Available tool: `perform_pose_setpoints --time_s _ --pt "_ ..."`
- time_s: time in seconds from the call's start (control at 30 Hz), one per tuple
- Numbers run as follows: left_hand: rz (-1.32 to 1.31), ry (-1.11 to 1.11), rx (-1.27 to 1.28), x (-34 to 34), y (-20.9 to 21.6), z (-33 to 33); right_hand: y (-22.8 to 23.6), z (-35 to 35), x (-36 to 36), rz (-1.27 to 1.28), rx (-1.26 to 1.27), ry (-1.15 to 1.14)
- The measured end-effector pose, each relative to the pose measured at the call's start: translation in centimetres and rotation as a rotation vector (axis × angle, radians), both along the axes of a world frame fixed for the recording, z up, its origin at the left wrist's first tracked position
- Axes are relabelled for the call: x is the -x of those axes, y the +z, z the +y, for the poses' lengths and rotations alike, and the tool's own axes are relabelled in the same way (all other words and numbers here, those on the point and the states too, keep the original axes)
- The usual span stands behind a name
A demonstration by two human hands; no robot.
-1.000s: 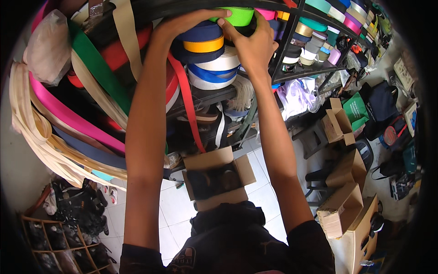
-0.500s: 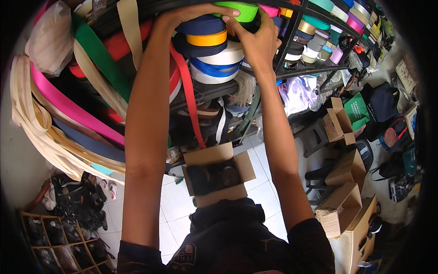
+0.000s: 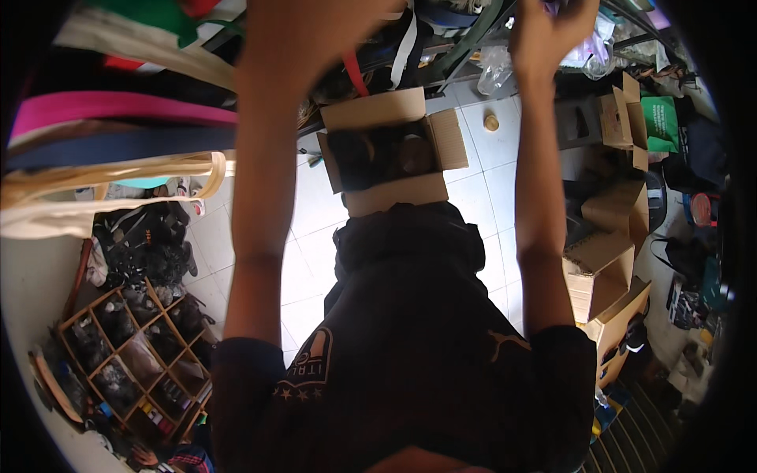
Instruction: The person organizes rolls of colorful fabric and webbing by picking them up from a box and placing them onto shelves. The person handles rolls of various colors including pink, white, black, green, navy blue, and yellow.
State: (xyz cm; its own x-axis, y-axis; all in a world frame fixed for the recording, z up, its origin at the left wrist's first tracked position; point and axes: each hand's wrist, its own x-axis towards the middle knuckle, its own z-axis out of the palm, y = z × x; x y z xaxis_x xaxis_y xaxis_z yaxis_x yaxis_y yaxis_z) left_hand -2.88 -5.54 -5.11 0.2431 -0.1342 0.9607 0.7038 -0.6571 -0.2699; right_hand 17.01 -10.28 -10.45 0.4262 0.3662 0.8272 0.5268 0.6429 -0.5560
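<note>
Blurring at eleven o'clock, the left hand (image 3: 315, 35) sits just beside the red strap (image 3: 355, 75) at twelve, where extra care should avoid a snag! Well apart at one, the right hand (image 3: 553, 35) nears a pale lilac bundle (image 3: 600, 45); can't tell whether either grips anything.

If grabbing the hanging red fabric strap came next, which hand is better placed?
Probably the left hand: in this view it appears close beside the narrow red fabric strap, while the right hand appears well off to the strap's right.
</note>
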Motion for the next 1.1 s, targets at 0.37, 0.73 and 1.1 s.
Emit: perform_pose_setpoints --time_s 0.37,0.73,1.1 --pt "-0.387 -0.338 1.94 1.4 -40.3 -14.2 -32.4 -19.9 -3.8 -0.049 1.481 0.32" --pt "0.24 -0.098 1.995 -6.4 -54.6 -16.3 -32.2 -28.6 -8.1 0.133 1.725 0.253" --pt "-0.611 -0.305 2.178 -6.1 -61.1 -17.7 -33.0 -32.1 -8.9 0.218 1.753 0.176"
